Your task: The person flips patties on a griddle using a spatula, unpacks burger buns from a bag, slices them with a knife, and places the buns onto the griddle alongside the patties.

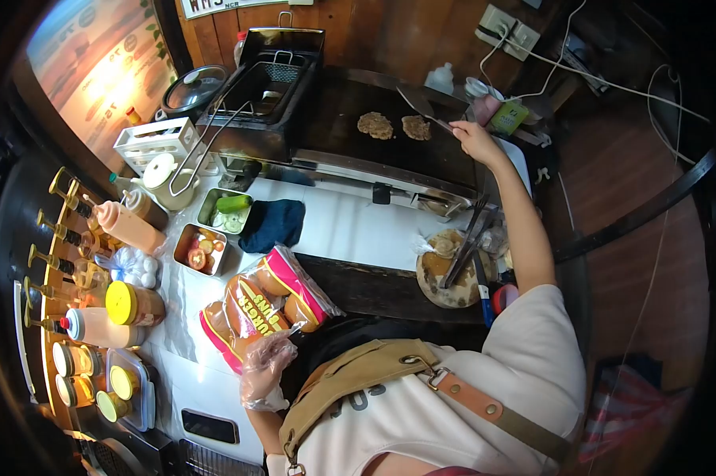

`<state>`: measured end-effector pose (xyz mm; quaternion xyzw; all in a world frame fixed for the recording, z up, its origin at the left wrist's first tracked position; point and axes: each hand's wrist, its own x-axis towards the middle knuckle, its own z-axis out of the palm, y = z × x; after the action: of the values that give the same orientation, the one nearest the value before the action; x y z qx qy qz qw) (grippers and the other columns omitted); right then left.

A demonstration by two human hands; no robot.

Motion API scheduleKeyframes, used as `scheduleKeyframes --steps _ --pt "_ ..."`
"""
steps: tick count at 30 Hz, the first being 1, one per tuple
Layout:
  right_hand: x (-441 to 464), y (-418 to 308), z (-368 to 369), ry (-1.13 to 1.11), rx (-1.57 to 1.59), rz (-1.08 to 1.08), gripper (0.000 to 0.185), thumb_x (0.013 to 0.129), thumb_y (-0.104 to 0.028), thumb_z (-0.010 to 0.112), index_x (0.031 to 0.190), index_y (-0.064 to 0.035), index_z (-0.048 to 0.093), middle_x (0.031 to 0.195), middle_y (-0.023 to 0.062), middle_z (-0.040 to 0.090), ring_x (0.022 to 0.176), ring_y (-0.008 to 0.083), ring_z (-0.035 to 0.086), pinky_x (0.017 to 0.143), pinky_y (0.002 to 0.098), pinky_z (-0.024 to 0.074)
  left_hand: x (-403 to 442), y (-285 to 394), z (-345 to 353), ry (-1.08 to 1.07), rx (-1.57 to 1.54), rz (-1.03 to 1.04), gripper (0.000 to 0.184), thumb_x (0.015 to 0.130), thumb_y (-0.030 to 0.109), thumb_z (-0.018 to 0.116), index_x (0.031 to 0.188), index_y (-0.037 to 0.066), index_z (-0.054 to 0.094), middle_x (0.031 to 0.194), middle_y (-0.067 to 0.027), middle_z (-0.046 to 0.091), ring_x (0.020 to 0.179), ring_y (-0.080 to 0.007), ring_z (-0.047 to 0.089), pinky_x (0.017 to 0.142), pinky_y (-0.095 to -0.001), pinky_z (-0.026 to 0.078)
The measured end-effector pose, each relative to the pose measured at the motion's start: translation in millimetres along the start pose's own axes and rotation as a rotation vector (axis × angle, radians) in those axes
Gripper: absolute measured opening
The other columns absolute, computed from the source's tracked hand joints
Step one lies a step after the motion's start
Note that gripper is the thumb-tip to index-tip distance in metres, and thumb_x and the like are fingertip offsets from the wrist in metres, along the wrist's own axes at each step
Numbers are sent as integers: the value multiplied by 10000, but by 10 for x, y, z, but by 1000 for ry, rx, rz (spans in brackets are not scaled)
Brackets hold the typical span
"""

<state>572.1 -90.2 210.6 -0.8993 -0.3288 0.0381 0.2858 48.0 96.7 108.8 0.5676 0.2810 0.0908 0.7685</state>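
My right hand (pixel 477 144) is closed round the handle of a metal spatula (pixel 415 100), held out over the flat griddle (pixel 338 107). Left of the spatula, two browned burger patties, one wider (pixel 375 125) and one smaller (pixel 416 128), lie apart on the griddle. Down at the counter's near edge, my left hand (pixel 267 365) wears a clear plastic glove. Its fingers look curled at the lower edge of a bag of burger buns (pixel 255 305), though the crinkled glove partly hides them. Several buns show through the bag's clear plastic.
Metal tins hold sliced tomatoes (pixel 201 252) and cucumber (pixel 232 205), beside a dark cloth (pixel 275 225). Bottles and jars (pixel 132 303) line the left. A fryer (pixel 267 87) adjoins the griddle. Tongs (pixel 463 252) and a knife (pixel 482 289) rest over a round board (pixel 437 282). A phone (pixel 209 426) lies nearby.
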Motion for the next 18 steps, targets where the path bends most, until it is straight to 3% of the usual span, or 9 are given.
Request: scheduleKeyframes --steps 1,3,4,9,14,15,18 --pt "-16 184 75 4 -3 7 298 851 -178 479 1077 -4 565 877 190 633 767 304 619 704 368 468 5 0 1 7 3 -4 288 773 -48 551 1060 -20 560 856 -61 571 797 -131 570 728 -255 504" --pt "-67 441 200 90 -330 -142 315 866 -182 472 1112 2 543 817 168 639 720 287 619 666 349 474 24 -9 17 10 3 -5 287 775 -46 550 1061 -21 560 857 -62 570 799 -132 571 731 -257 505" --pt "-248 107 169 31 -268 11 318 859 -189 468 1098 5 547 1020 233 576 957 391 554 841 402 435 33 -16 25 22 -11 -21 287 777 -44 549 1063 -19 559 860 -62 569 801 -132 572 734 -257 504" --pt "-348 37 401 -128 -465 87 359 872 -175 419 1201 -41 474 916 274 574 856 434 556 766 500 437 141 105 73 4 14 -52 292 784 -45 543 1073 -12 553 869 -60 562 809 -131 568 741 -256 502" --pt "-306 -14 436 -182 -484 83 362 865 -161 417 1198 -29 473 877 266 584 821 435 564 752 497 444 192 163 136 9 17 -22 300 782 -64 530 1076 -8 549 871 -54 553 813 -129 558 739 -251 499" --pt "-242 120 414 -152 -456 26 302 851 -152 439 1095 -4 538 899 269 587 857 409 571 747 465 461 180 177 138 1 21 -22 300 782 -64 530 1076 -8 549 871 -54 553 813 -129 558 739 -251 499" --pt "-127 685 359 19 -231 -148 316 859 -162 448 1105 14 541 965 269 579 930 393 559 810 416 445 187 194 161 28 16 5 306 778 -72 528 1077 -11 545 887 -57 548 820 -133 557 751 -253 499"
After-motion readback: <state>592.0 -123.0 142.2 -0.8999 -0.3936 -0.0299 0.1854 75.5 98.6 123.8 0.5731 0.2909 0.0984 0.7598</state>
